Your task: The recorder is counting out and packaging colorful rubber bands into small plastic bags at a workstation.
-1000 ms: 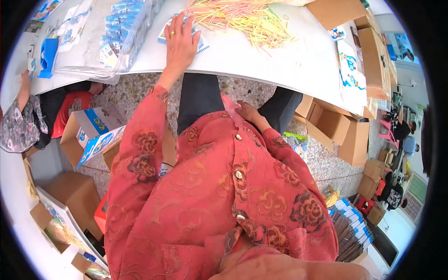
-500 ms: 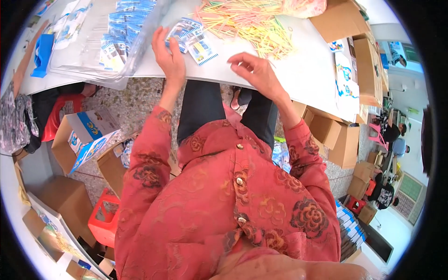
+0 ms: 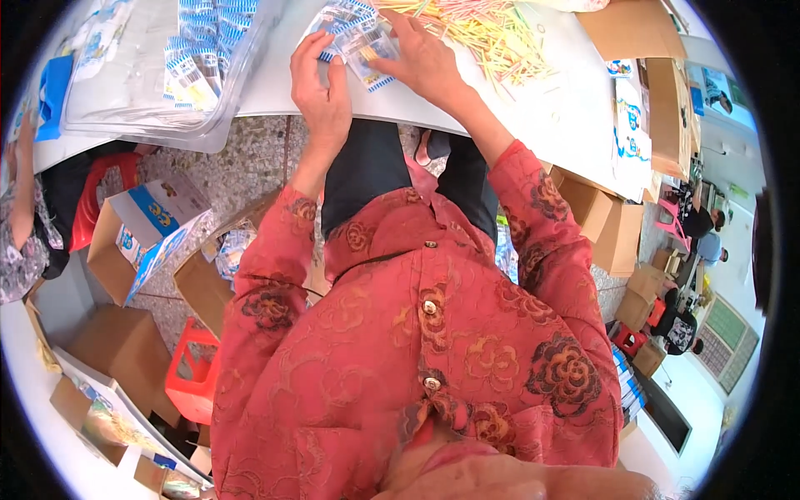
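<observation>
A small pile of blue-and-white printed clear packets (image 3: 360,52) lies near the table's front edge, between my two hands. My left hand (image 3: 323,96) curves along the pile's left side, fingers and thumb apart, fingertips at the packets' edge. On the other side, my right hand (image 3: 429,71) reaches over from the right with its fingers spread. Its thumb rests on the top packet, and its forefinger stretches beyond toward a heap of thin pink and yellow sticks (image 3: 487,37).
A clear plastic tray (image 3: 137,117) at the left holds rows of similar packets. Cardboard boxes (image 3: 667,108) stand along the table's right side. Below the table edge are an open carton (image 3: 112,250) and a red stool (image 3: 193,387). Another person's arm (image 3: 23,192) shows at far left.
My right hand has moved left and farther over the table, onto the packets. My left hand has shifted slightly right, closer against them. The view has shifted a little.
</observation>
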`<state>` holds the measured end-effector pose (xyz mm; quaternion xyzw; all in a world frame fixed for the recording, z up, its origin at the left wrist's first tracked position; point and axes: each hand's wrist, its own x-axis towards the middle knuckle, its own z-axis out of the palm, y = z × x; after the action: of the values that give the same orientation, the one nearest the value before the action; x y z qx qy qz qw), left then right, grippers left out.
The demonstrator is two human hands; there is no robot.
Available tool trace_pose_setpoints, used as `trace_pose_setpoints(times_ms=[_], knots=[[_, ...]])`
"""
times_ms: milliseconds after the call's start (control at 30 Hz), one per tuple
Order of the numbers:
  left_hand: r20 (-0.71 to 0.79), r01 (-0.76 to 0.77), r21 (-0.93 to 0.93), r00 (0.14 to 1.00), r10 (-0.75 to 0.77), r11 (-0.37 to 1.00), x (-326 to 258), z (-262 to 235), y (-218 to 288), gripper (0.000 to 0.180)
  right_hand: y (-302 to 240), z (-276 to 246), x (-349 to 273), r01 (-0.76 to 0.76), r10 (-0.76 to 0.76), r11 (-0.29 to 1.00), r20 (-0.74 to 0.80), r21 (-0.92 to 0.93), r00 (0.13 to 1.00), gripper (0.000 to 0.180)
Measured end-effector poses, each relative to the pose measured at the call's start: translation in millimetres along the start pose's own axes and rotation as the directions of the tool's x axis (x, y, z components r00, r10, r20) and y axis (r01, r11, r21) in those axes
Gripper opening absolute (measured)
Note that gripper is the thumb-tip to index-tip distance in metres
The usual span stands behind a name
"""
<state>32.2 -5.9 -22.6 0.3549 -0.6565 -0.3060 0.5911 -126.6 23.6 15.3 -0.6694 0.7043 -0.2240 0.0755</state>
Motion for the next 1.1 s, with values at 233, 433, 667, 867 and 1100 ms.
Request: trace_pose_setpoints(times_ms=[233,433,667,867,1100], knots=[[-0.020,0.066,-0.092,0.997,-0.069,0.994,-2,-2,3,0.028,4,6,-3,-0.252,0.254,0.920,0.035,0.301,0.967,0.051],[0.018,0.070,-0.005,0.997,-0.070,0.998,-3,-2,10,0.038,10,-19,-18,-0.297,0.279,0.735,0.127,0.609,0.952,0.017],[0.504,0.530,-0.229,0.782,-0.367,0.816,10,15,26,0.020,9,-43,-30,-0.286,0.243,0.554,0.177,0.782,0.954,0.013],[0.523,0.416,-0.019,0.779,-0.346,0.909,16,5,28,0.011,29,-36,-35,-0.179,0.172,0.679,0.084,0.712,0.982,0.013],[0.530,0.328,0.069,0.788,-0.313,0.942,-8,11,21,0.010,18,-37,-52,-0.072,0.110,0.697,-0.007,0.714,0.994,0.011]])
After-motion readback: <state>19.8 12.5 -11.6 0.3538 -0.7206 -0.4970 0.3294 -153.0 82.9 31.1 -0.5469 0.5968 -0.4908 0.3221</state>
